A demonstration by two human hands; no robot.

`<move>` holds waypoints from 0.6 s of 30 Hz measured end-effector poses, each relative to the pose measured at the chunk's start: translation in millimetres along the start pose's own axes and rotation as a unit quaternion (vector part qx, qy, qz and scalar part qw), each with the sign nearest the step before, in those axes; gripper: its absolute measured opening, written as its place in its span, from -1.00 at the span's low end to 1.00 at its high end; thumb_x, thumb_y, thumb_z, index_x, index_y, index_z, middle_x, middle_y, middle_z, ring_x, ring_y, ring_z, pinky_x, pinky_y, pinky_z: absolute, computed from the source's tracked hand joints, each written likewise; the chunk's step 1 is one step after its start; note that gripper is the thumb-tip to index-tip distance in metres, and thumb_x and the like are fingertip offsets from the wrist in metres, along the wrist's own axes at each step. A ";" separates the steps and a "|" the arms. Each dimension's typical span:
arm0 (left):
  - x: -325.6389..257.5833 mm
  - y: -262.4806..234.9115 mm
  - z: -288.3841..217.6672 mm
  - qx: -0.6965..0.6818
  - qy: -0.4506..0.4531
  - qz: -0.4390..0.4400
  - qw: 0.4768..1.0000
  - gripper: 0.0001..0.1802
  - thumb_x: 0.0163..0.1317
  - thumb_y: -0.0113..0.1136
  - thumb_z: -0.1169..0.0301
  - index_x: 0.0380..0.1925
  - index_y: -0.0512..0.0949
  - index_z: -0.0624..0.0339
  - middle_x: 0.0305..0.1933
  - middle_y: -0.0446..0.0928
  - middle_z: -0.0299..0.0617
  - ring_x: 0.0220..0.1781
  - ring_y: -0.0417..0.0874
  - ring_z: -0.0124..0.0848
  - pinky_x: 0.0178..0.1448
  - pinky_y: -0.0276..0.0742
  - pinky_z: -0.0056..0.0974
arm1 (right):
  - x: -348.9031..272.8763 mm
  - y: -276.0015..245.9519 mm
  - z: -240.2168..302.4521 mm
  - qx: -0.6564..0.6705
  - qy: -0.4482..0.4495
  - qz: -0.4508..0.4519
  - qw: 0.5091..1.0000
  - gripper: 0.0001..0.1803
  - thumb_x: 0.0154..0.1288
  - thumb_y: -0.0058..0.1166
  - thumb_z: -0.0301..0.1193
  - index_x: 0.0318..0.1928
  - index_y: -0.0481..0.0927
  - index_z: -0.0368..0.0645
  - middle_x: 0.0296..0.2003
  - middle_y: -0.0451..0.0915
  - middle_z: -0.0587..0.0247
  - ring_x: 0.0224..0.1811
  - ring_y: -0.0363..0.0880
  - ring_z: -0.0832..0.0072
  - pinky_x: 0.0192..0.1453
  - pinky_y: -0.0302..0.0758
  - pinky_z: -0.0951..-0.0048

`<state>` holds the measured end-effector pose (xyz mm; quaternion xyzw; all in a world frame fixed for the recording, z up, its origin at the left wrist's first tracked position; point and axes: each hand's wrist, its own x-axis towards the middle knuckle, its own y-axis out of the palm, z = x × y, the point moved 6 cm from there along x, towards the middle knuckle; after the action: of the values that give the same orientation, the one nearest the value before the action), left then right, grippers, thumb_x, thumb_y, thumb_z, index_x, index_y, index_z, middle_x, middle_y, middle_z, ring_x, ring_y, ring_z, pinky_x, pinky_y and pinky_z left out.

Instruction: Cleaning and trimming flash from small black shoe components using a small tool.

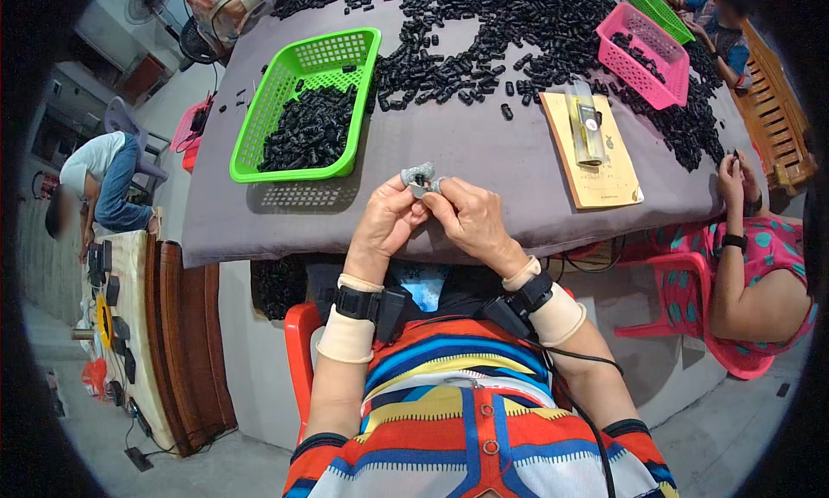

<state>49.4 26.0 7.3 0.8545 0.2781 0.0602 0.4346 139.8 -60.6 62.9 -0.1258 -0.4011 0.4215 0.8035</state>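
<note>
My left hand (389, 217) and my right hand (471, 217) meet above the near edge of the table. Both are closed, thumbs and fingers pinched together around something small. A dark bit and a pale bit show between the fingertips, but I cannot make out what it is. Grey knitted-looking material (419, 173) covers fingertips at the pinch. Ahead and to the left stands a green plastic basket (370, 92), partly filled with small black cylindrical parts (306, 133).
Loose black parts (518, 23) heap across the far table. A yellow-brown pad (604, 183) carries a clear plastic case (587, 131). A pink basket (665, 92) and another green basket (661, 14) stand far right. Several people are nearby, one seated at right (751, 273).
</note>
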 end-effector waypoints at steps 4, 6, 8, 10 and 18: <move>2.0 -0.2 0.2 -0.017 -0.010 0.035 0.999 -0.76 0.25 0.00 0.57 -0.07 0.47 0.31 -0.32 0.53 -0.19 -0.46 0.46 -0.52 -0.36 0.45 -0.47 | 1.1 0.1 0.2 -0.004 0.002 0.008 1.000 -0.74 0.20 0.08 -0.27 -0.54 0.42 -0.13 -0.59 0.46 0.17 -0.59 0.48 0.15 -0.59 0.35 0.23; 3.3 0.1 0.3 -0.015 -0.009 0.041 0.999 -0.76 0.25 0.00 0.57 -0.08 0.47 0.31 -0.32 0.53 -0.19 -0.47 0.46 -0.53 -0.37 0.45 -0.48 | 1.0 1.1 -0.7 -0.007 0.005 0.008 1.000 -0.73 0.20 0.08 -0.27 -0.54 0.41 -0.13 -0.59 0.46 0.17 -0.59 0.48 0.15 -0.59 0.35 0.23; 4.4 -2.1 0.2 -0.007 -0.009 0.042 0.999 -0.78 0.24 0.00 0.57 -0.10 0.47 0.31 -0.32 0.53 -0.20 -0.48 0.46 -0.53 -0.37 0.45 -0.48 | 1.2 1.7 0.0 -0.022 -0.001 0.001 1.000 -0.75 0.20 0.07 -0.28 -0.52 0.43 -0.13 -0.59 0.46 0.17 -0.59 0.48 0.15 -0.59 0.35 0.24; 3.6 -1.5 0.6 0.006 -0.010 0.030 0.999 -0.78 0.24 0.00 0.57 -0.11 0.48 0.31 -0.33 0.53 -0.20 -0.48 0.46 -0.53 -0.37 0.45 -0.49 | 3.0 0.7 1.9 -0.023 0.010 -0.003 1.000 -0.76 0.21 0.07 -0.28 -0.51 0.44 -0.13 -0.58 0.47 0.16 -0.58 0.49 0.15 -0.58 0.35 0.23; -6.3 6.5 -4.3 0.070 0.006 -0.049 0.996 -0.68 0.19 0.11 0.53 -0.02 0.47 0.22 -0.34 0.52 -0.28 -0.52 0.44 -0.58 -0.48 0.38 -0.50 | -0.5 -6.7 -1.3 0.040 0.043 -0.031 0.998 -0.73 0.24 0.05 -0.28 -0.50 0.42 -0.19 -0.58 0.45 0.09 -0.56 0.47 0.09 -0.54 0.33 0.21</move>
<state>45.3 22.7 15.9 0.8677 0.3257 0.0247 0.3747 144.4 -64.9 65.3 -0.0987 -0.3522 0.4063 0.8373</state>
